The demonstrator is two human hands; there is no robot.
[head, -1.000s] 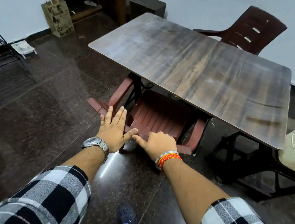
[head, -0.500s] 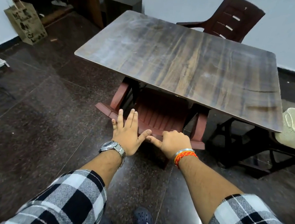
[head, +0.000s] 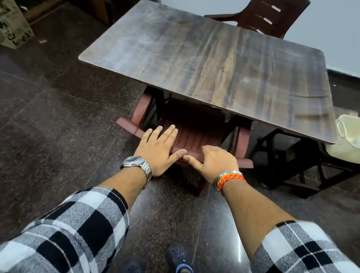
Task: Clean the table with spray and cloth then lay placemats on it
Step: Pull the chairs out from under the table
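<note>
Evidently cleaning is not starting yet: left hand [head: 158, 150] spread, right hand [head: 213, 162] curled, both empty; supplies perhaps lying in the basket [head: 357, 143] at three o'clock of the table [head: 216, 66].

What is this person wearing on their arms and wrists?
Both forearms are bare below rolled-up sleeves in a black, white and grey check. The left hand has a silver metal watch with a dark dial on its wrist. The right hand has a thin silver bangle and an orange-and-red thread band on its wrist. No rings show.
</note>
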